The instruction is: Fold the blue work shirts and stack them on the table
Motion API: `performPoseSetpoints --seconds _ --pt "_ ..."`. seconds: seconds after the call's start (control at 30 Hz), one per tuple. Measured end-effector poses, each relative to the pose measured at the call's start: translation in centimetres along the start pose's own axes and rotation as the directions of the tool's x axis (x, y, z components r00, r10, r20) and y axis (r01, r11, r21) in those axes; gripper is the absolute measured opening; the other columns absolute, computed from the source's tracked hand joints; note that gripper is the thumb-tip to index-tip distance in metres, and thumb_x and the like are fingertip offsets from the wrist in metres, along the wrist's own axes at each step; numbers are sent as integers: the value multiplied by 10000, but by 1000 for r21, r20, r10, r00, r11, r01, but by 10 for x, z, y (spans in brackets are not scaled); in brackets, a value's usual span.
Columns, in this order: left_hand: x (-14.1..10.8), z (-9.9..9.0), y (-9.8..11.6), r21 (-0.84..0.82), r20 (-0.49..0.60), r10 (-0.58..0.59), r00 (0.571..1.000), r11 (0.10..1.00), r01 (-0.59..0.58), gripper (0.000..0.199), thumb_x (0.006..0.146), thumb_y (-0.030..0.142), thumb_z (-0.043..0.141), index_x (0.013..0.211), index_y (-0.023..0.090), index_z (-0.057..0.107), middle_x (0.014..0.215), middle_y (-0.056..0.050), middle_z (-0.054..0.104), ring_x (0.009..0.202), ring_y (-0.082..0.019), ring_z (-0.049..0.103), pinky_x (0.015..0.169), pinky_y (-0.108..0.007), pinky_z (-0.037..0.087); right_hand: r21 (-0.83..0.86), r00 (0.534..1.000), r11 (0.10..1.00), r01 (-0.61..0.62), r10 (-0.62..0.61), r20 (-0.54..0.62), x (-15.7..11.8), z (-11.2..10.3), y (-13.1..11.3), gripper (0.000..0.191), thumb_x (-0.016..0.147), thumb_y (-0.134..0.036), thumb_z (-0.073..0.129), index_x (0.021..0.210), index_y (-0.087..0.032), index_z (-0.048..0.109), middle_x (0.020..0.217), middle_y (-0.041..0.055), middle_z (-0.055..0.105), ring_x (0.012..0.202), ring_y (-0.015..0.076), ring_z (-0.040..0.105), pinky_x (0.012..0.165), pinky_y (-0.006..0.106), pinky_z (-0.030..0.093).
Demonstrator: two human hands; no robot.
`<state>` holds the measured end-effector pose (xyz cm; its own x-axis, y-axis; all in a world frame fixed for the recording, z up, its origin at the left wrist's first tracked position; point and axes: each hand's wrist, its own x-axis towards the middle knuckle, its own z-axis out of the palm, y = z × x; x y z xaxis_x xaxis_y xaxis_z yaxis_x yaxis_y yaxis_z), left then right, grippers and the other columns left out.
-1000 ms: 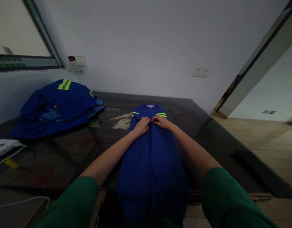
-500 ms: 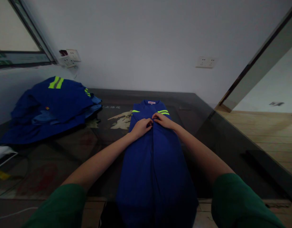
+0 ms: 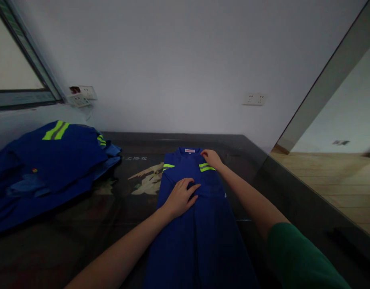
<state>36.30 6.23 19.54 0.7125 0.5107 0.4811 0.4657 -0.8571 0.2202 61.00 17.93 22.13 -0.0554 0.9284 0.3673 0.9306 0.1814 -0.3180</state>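
A blue garment (image 3: 215,224) with yellow-green reflective strips lies lengthwise on the dark table, its collar with a white label at the far end. My left hand (image 3: 183,196) rests on the front of the garment near the centre line, fingers apart. Up at the right side of the collar, above the right reflective strip, is my right hand (image 3: 211,158), with thumb and fingers pinched on the collar's edge.
A heap of blue clothing (image 3: 70,160) lies on the left of the dark table (image 3: 136,138). Wall sockets (image 3: 253,99) are on the wall behind it. A dark flat object (image 3: 353,245) lies near the right edge.
My right hand has gone from the garment's middle up to the collar. My left hand has opened and lies lower on the front. The view has tilted upward.
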Motion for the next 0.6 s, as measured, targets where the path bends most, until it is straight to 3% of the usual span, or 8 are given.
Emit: performPoseSetpoints --seconds 0.13,0.27,0.37,0.6 --pt "0 2 -2 -8 24 5 1000 1000 -5 396 895 297 552 1290 276 533 1412 -97 478 1285 -260 463 1059 -487 422 -24 1000 999 -29 29 -2 38 13 29 275 847 -85 511 986 -195 721 1010 76 720 960 181 641 910 307 449" --pt "1 5 -3 -31 108 10 994 999 -7 427 921 306 522 1346 296 479 1421 -58 499 1282 -222 482 1113 -485 364 -21 998 1000 8 -7 57 59 28 43 160 821 -214 632 948 -189 727 969 70 721 938 187 615 930 348 421" --pt "1 5 -3 -30 126 15 992 999 -11 406 932 319 506 1339 320 493 1430 -52 492 1293 -218 473 1123 -487 343 -18 995 1000 7 -5 98 70 33 51 175 825 -331 648 863 -180 728 871 63 715 889 192 587 916 365 405" --pt "1 7 -5 -25 154 2 988 1000 2 386 940 344 491 1322 297 517 1414 -59 506 1296 -226 473 1129 -479 337 18 982 1000 2 -5 191 76 32 69 330 797 -499 651 695 -189 702 638 18 639 782 176 550 783 280 410"
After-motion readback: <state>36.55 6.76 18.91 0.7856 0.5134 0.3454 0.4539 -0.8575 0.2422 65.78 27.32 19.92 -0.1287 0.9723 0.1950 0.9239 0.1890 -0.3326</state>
